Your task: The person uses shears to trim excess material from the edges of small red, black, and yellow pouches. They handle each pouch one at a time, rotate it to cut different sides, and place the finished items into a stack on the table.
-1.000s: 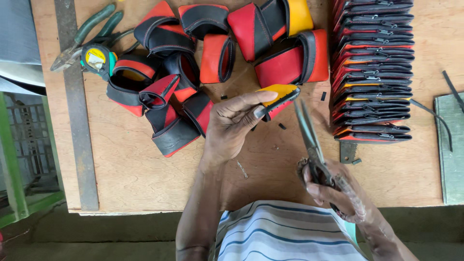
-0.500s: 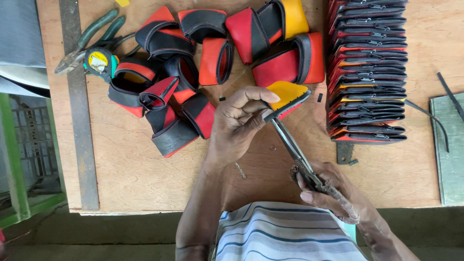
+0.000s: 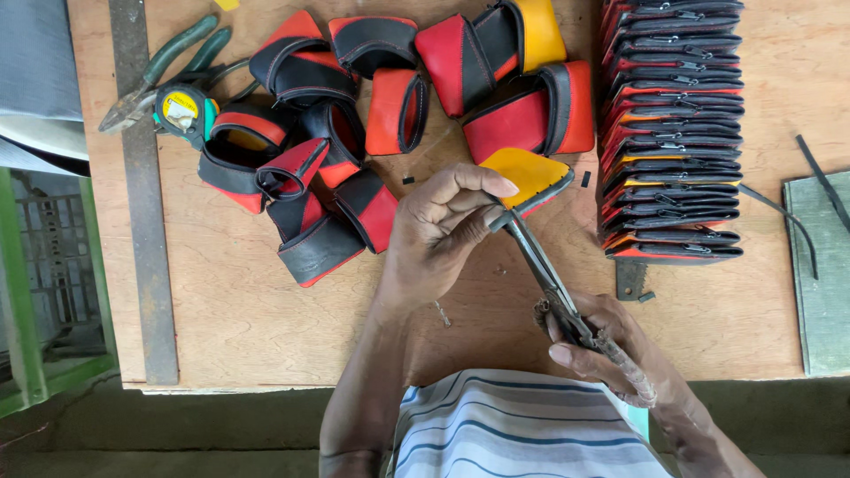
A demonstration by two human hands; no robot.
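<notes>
Working at the counter [image 3: 266, 319], we judge the yellow pouch [image 3: 529, 174] at mid-counter light and floppy, best pinched at its stiff black edge. Our left hand [image 3: 438, 232] pinches that near corner; our right hand [image 3: 611, 345] is clenched on the scissors [image 3: 542, 265], tips touching it.

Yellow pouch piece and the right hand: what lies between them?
In the head view, only the scissors, running from the right hand up to the yellow pouch piece, over bare wooden tabletop.

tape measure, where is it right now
In the head view the tape measure lies at the table's upper left, beside the green-handled pliers and against the pile of red-and-black pouches.
</notes>
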